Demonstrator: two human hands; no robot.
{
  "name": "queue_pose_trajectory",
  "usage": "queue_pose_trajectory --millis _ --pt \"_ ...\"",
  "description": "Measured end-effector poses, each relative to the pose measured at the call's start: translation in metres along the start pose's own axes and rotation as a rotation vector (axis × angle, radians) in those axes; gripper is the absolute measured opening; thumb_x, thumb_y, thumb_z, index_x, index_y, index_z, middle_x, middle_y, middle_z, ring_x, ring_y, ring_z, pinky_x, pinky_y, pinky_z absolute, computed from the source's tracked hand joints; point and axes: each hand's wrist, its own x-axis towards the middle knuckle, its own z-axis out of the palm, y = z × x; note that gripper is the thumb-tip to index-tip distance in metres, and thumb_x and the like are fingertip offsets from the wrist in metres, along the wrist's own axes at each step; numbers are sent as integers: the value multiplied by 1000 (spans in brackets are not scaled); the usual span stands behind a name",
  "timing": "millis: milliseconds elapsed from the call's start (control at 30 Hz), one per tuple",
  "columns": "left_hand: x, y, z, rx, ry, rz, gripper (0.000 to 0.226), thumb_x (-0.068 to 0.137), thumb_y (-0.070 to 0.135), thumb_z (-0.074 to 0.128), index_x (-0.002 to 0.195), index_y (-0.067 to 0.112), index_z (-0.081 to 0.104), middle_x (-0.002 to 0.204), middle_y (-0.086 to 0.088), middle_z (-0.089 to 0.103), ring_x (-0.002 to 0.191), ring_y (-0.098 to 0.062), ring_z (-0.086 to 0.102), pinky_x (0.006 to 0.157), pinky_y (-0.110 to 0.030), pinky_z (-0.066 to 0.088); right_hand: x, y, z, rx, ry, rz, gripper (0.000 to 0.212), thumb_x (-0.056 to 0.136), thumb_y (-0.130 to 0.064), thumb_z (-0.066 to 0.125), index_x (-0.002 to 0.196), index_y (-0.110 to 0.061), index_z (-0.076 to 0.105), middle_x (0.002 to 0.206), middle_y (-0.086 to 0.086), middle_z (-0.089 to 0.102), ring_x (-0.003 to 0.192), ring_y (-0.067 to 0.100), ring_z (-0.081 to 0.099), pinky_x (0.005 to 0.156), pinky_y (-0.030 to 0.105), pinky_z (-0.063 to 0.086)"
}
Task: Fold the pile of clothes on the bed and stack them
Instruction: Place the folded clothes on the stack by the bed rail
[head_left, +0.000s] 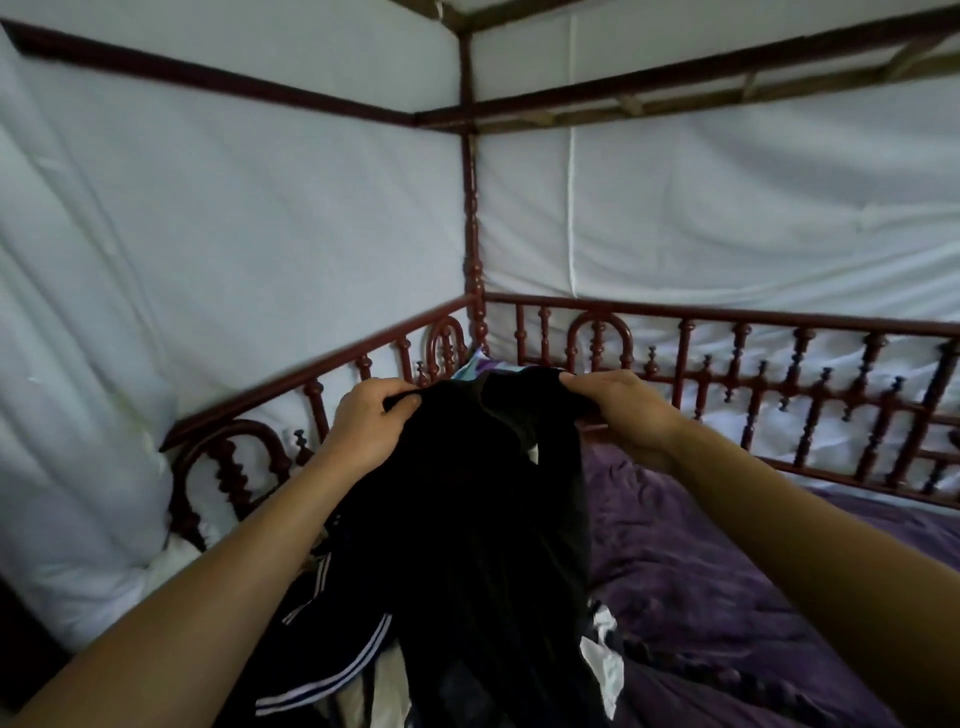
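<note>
A black garment (478, 509) hangs in front of me, lifted above the bed. My left hand (369, 421) grips its upper left edge, fingers curled over the cloth. My right hand (618, 405) pinches the upper right edge. Below it lies the pile of clothes (332, 660), with a dark piece bearing white stripes and some white cloth (605, 660) showing. The black garment hides most of the pile.
A purple bedspread (727, 571) covers the bed to the right. A dark red turned-wood railing (779, 384) runs round the far sides, with a post (472, 249) at the corner. White curtain cloth (208, 260) hangs behind. A colourful pillow (478, 364) peeks out at the corner.
</note>
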Motion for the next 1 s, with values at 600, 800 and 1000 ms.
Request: queue_pose_trajectory --millis 600,800,1000 --pt "49 0 -3 -607 1 -248 26 87 4 47 71 14 64 63 -5 60 62 -19 58 53 -27 43 -7 6 18 -419 19 25 20 89 -10 63 74 -8 75 63 5 58 56 15 47 54 23 38" --pt "54 30 -20 -368 -275 198 31 85 -1 59 68 24 67 64 10 67 62 -1 63 57 -12 44 -12 5 38 -466 6 -79 38 80 -25 77 115 -26 64 109 -4 68 100 5 64 84 20 53" --pt "58 41 -41 -333 -361 288 28 82 1 64 70 26 70 72 4 73 69 -7 69 63 -19 51 8 25 113 -499 -149 -134 30 87 -8 69 113 6 65 114 22 67 109 29 63 99 39 49"
